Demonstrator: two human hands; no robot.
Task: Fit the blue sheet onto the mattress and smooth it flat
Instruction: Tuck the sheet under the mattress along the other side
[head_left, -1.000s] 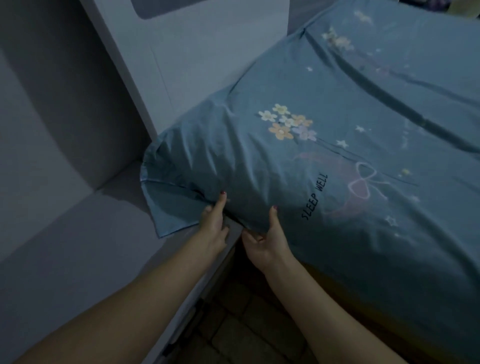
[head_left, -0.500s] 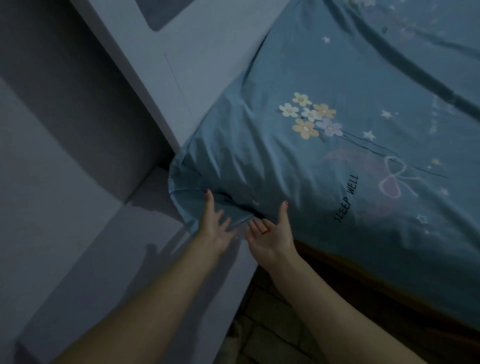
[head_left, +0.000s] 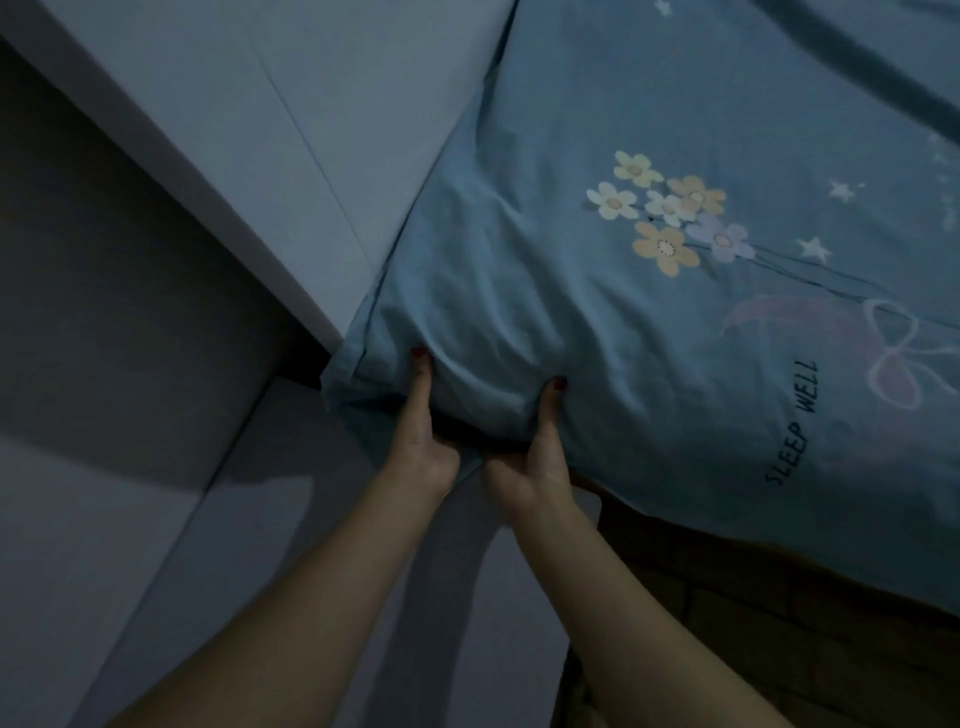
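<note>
A blue sheet (head_left: 649, 322) printed with flowers, stars, a bow and the words SLEEP WELL covers the mattress corner at centre right. My left hand (head_left: 423, 441) grips the corner's lower edge, thumb on top of the cloth and fingers hidden beneath. Close beside it my right hand (head_left: 535, 462) holds the same edge the same way, thumb up on the sheet. The cloth between and above the thumbs is wrinkled. The mattress itself is hidden under the sheet.
A pale headboard panel (head_left: 311, 130) runs along the sheet's left side. A pale low ledge (head_left: 156, 545) lies under my forearms. A dark bed base and brick-like floor (head_left: 727, 623) show below the sheet's hem at lower right.
Half a second ago both hands were open with fingers spread just below the corner. Now they have closed on the corner's lower edge, thumbs on top. The view has moved closer.
</note>
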